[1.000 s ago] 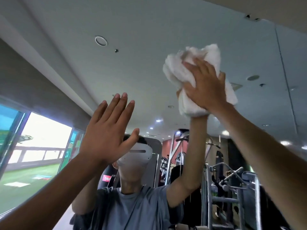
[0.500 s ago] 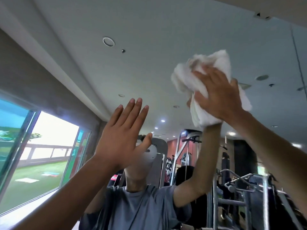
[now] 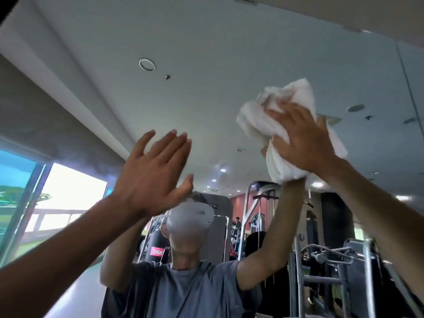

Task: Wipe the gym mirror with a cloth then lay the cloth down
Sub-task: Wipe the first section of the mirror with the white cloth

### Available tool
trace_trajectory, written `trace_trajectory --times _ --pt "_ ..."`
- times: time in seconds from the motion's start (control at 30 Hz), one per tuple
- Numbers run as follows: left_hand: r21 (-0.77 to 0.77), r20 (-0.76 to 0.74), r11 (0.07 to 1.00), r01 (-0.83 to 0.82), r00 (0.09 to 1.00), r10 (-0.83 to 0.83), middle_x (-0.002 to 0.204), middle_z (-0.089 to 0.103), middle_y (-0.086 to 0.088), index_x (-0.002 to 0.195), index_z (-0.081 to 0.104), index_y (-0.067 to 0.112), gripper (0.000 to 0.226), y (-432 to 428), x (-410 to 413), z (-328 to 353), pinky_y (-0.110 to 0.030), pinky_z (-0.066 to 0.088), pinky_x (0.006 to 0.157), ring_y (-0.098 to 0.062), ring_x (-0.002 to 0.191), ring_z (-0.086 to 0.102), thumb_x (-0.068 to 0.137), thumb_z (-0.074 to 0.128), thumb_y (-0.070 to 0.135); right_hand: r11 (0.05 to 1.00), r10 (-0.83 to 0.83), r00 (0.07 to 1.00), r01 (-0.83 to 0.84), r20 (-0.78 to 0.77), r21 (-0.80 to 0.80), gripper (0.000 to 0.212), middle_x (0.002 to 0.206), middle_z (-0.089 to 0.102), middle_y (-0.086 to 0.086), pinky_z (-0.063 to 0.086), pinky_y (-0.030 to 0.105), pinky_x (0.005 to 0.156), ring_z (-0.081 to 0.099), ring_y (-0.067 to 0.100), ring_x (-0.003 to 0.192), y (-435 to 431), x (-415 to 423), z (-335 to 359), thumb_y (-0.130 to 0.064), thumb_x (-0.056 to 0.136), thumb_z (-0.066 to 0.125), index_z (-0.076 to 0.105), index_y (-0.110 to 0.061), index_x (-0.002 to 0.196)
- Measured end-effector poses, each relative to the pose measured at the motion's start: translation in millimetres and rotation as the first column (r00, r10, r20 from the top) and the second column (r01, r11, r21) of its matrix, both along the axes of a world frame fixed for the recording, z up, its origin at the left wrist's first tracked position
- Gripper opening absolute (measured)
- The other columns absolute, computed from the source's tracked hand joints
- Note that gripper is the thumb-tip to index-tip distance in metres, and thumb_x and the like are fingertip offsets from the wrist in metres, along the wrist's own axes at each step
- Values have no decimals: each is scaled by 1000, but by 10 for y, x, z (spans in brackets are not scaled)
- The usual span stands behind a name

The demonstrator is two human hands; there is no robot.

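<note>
The gym mirror (image 3: pixel 206 99) fills the view and reflects the ceiling, the room and a person in a grey shirt. A bunched white cloth (image 3: pixel 270 125) is pressed against the glass high on the right. My right hand (image 3: pixel 302 138) lies over the cloth with fingers spread, pressing it on the mirror. My left hand (image 3: pixel 151 171) is raised flat at centre, fingers straight and together, holding nothing. Whether its palm touches the glass I cannot tell.
The mirror's top edge (image 3: pixel 321 26) runs along the upper right. A vertical seam (image 3: pixel 410 92) divides the glass at the far right. Reflected gym machines (image 3: pixel 321 260) stand at lower right, and bright windows (image 3: pixel 57 203) show at the left.
My right hand has slid the cloth to the right and slightly down across the glass. My left hand has shifted right as well, staying flat and raised.
</note>
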State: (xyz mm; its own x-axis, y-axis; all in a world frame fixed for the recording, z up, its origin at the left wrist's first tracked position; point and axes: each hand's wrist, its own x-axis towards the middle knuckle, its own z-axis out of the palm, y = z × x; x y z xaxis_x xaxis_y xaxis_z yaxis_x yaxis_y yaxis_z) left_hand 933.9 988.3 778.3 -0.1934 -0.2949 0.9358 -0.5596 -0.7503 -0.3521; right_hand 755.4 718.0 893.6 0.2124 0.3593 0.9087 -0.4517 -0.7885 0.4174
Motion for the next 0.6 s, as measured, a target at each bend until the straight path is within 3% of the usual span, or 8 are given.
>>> trace_trajectory --times 0.1,0.17,0.3,0.4,0.47,0.6 --pt "-60 -84 998 20 996 -25 158 37 -13 151 42 6 75 208 110 36 -52 20 120 -26 149 32 92 35 53 958 -4 964 -72 265 279 64 158 34 3 26 59 105 31 26 142 519 362 134 -52 88 35 39 -30 148" --pt "-53 -71 998 44 996 -48 161 33 -11 153 40 9 74 317 227 -52 -50 20 119 -26 150 29 93 34 52 953 6 972 -77 236 292 64 161 26 2 19 60 109 23 24 147 838 605 27 -53 91 34 32 -31 152" --pt "-31 -47 996 81 995 -82 163 27 -7 156 34 13 70 447 412 -235 -43 13 122 -22 153 22 96 32 49 991 -13 995 -1 -97 -137 66 162 27 -2 20 53 108 24 20 147 900 636 -341 -57 89 31 34 -35 151" --pt "-54 -46 993 109 993 -111 164 25 -7 156 34 13 70 448 431 -250 -43 11 123 -22 153 21 96 33 48 954 -60 965 -20 -256 -300 67 160 32 -1 22 55 106 30 21 144 635 395 -207 -52 83 40 40 -35 148" --pt "-62 -46 991 120 991 -122 164 23 -7 156 32 12 69 427 438 -272 -44 12 123 -22 153 19 97 32 49 972 -37 985 -4 -171 -233 67 156 38 1 31 60 103 35 22 138 565 341 -50 -53 81 40 41 -35 145" --pt "-119 -72 982 144 986 -153 164 24 -10 156 32 10 70 434 445 -302 -43 11 123 -22 153 20 99 30 49 984 -7 976 -33 219 176 68 155 38 1 29 54 101 38 25 137 1066 719 63 -57 83 32 43 -32 145"
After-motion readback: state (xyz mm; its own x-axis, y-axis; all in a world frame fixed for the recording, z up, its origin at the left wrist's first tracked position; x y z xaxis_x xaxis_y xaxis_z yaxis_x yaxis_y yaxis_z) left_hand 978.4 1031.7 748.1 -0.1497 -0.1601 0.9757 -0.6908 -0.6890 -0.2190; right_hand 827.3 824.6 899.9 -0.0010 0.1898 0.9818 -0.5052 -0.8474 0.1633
